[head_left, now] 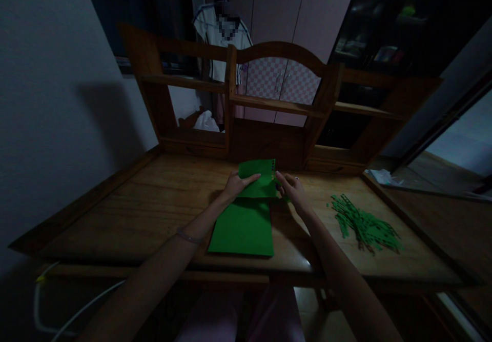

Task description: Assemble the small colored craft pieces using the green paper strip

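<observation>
A green sheet (255, 180) with a row of dark holes along its right edge is raised above the wooden desk. My left hand (237, 184) grips its left side, thumb lying across the front. At the holed edge, the fingers of my right hand (288, 185) are pinched together; a bit of green shows beneath them, and what exactly they grip is too small to make out. Below the raised sheet lies a flat green stack (242, 229) near the desk's front edge.
A loose pile of thin green strips (365, 224) lies on the right of the wooden desk (134, 203). A wooden shelf unit (269, 103) rises along the back. White plastic (384, 177) sits past the desk's right rim. A white cable (88, 303) hangs at the lower left.
</observation>
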Demonstrator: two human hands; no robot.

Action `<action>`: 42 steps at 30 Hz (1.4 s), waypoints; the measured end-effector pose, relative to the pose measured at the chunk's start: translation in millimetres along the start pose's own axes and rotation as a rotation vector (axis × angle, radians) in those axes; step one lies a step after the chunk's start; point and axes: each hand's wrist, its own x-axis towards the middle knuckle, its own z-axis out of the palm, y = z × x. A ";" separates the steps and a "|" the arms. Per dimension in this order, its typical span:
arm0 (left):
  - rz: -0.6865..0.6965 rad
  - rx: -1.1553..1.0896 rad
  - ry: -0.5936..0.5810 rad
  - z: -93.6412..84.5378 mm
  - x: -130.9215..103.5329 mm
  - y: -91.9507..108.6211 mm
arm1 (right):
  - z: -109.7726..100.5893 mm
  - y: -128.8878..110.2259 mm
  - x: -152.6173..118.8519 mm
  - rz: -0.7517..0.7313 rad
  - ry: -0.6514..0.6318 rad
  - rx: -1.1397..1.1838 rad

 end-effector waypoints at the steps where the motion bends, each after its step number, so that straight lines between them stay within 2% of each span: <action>1: -0.007 0.002 0.009 0.2 -0.5 1.1 | -0.1 1.2 0.3 0.005 -0.002 -0.004; 5: -0.031 -0.002 0.031 0.9 -2.1 4.9 | -0.3 4.8 0.8 0.009 -0.012 -0.031; 11: 0.008 -0.044 0.000 0.7 -2.5 5.2 | 2.6 3.2 -1.1 -0.023 -0.057 -0.058; 22: -0.037 -0.047 0.001 2.1 -3.1 7.1 | 2.4 0.7 -1.6 -0.069 -0.050 -0.090; 27: 0.006 -0.048 0.005 2.1 -2.2 6.1 | 3.2 -2.6 -3.3 -0.072 -0.095 -0.071; 42: -0.029 -0.042 0.027 3.0 -3.1 7.8 | 3.8 3.0 -1.1 -0.081 -0.063 -0.104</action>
